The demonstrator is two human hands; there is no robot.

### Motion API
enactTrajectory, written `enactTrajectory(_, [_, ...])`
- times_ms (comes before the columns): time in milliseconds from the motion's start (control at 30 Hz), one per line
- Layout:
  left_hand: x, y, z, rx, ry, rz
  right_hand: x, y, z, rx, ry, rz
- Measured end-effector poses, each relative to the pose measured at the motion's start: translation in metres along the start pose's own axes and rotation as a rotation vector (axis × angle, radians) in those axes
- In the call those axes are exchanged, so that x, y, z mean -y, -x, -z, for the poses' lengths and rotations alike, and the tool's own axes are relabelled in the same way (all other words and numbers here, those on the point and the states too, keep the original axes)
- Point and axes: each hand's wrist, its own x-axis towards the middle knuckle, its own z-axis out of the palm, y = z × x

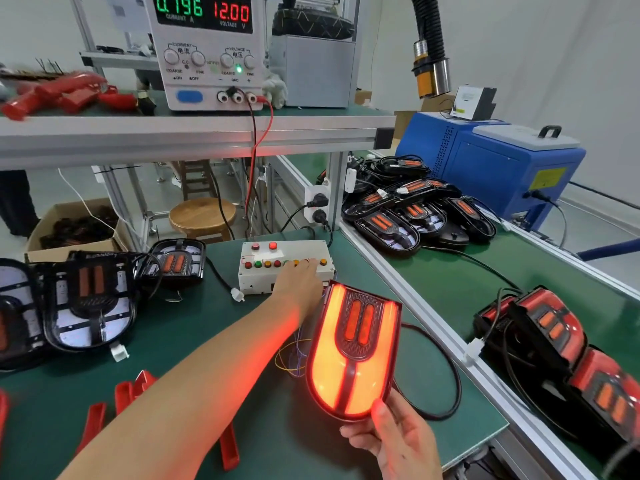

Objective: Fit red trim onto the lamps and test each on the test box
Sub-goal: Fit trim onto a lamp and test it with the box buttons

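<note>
A grey bench power supply (207, 51) is sitting on the metal upper shelf (194, 133), its display showing 0.196 and 12.00, with red and black leads (258, 140) hanging down from its terminals. A round wooden stool (202, 216) is standing on the floor beyond my green-matted worktop (207, 327), next to an open cardboard box (74, 225). A blue metal machine (495, 164) is standing to my right, under a black corrugated hose (429, 39). A white wall socket (317, 207) is holding two black plugs.

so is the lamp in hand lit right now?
On. The lamp held by the right hand glows orange-red across its lens; left hand is at the test box buttons.
</note>
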Motion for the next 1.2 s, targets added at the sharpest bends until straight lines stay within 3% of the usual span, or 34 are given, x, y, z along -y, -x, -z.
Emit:
enactTrajectory(133, [0.002,0.012,0.003,-0.097,0.232,0.012,0.002,0.002,0.0,0.034,0.016,0.01])
enactTrajectory(300, [0.004,0.06,0.011,-0.346,1.184,0.285,0.004,0.002,0.001,0.06,0.046,0.008])
enactTrajectory(433, [-0.004,0.118,0.02,-0.38,1.569,0.32,0.005,0.002,0.001,0.05,0.064,0.001])
enactTrajectory(633, [-0.031,0.171,0.011,-0.171,1.741,0.418,0.008,0.008,0.001,0.072,0.085,0.013])
enactTrajectory(800, [-0.051,0.193,0.014,-0.047,1.929,0.481,0.016,0.019,-0.003,0.141,0.248,0.063])
enactTrajectory(900, [-0.062,0.204,0.013,-0.118,1.982,0.589,0.021,0.03,-0.01,0.19,0.352,0.122])
enactTrajectory(1067, [-0.067,0.224,0.005,-0.365,1.879,1.012,0.026,0.042,-0.018,0.315,0.481,0.085])
enactTrajectory(1133, [-0.062,0.234,0.003,-0.343,1.839,1.042,0.023,0.052,-0.014,0.403,0.598,0.109])
enactTrajectory(1200, [-0.057,0.244,0.006,-0.254,1.775,1.003,0.017,0.061,-0.008,0.327,0.68,0.204])
